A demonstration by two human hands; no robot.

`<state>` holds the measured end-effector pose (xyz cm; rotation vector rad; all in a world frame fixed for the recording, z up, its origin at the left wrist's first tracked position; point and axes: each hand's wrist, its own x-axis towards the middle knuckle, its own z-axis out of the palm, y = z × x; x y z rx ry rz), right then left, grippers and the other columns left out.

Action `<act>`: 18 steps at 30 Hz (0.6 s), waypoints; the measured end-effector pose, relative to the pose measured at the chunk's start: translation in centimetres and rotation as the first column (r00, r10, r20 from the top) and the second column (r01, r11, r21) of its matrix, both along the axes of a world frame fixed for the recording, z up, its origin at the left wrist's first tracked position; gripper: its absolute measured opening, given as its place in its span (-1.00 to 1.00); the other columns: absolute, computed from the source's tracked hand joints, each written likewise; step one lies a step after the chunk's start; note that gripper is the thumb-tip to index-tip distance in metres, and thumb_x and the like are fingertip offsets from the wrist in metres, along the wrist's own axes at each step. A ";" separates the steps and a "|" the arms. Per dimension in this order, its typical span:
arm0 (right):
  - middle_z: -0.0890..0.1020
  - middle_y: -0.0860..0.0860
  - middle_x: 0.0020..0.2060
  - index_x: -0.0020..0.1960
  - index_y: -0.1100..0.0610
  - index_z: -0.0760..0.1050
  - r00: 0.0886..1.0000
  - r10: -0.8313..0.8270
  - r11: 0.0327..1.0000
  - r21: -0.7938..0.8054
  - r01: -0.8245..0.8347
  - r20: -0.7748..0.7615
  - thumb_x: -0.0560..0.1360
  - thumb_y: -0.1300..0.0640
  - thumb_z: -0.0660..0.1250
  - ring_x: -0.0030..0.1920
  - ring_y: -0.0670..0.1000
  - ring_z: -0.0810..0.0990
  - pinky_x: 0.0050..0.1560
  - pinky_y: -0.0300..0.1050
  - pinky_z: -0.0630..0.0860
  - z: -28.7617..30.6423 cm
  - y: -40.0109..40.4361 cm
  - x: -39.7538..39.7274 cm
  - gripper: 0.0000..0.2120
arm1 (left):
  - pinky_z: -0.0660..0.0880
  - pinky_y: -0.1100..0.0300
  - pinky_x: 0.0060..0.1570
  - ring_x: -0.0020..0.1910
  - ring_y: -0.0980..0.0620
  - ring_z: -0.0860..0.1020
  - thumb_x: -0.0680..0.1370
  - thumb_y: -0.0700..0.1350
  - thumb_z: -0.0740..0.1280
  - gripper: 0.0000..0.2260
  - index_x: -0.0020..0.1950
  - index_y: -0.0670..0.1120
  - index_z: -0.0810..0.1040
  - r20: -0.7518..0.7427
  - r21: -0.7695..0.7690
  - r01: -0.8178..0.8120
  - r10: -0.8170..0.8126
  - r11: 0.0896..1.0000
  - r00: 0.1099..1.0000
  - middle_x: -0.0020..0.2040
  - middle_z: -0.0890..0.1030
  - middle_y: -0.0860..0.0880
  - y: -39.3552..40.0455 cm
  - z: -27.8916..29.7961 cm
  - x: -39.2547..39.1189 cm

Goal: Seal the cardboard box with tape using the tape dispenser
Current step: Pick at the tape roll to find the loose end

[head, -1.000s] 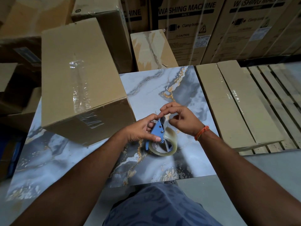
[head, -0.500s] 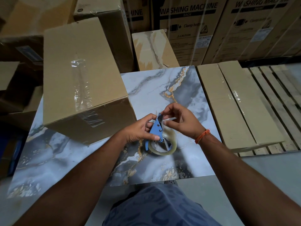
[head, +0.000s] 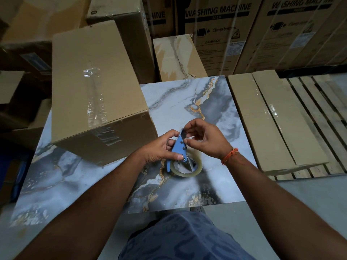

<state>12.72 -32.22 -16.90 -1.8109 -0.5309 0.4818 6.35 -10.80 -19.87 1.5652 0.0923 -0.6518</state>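
A large brown cardboard box [head: 90,94] stands on the left part of the marble-patterned table [head: 187,102], with a strip of clear tape running down its top and front face. To its right, above the table, my left hand [head: 159,149] grips a blue tape dispenser [head: 179,149] that carries a roll of clear tape [head: 189,170]. My right hand [head: 204,137] pinches at the dispenser's upper tip with thumb and fingers; whether a tape end is between them is too small to tell. An orange thread is tied round my right wrist.
Flat cardboard packs [head: 272,119] lie on a wooden pallet [head: 323,102] to the right. Big washing-machine cartons [head: 225,29] and other boxes [head: 176,57] stand behind and to the left. My knee in blue cloth [head: 180,237] is below the table's near edge.
My right hand's fingers have shifted slightly at the dispenser's tip, from curled over it to pinching beside it. The dispenser stays in my left hand. The box has not moved.
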 end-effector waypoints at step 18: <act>0.72 0.08 -0.11 0.19 0.12 0.47 0.988 -0.023 1.000 0.010 0.025 -0.151 0.42 0.32 0.34 -0.10 -0.01 0.66 -0.06 -0.11 0.55 -0.9 -0.5 0.3 -0.64 | 0.60 0.10 0.16 0.17 -0.04 0.68 0.46 -0.39 0.53 -0.38 0.43 -0.11 0.38 0.030 -0.012 -0.039 0.039 0.999 0.999 0.15 0.72 -0.08 -0.2 -0.6 -1.1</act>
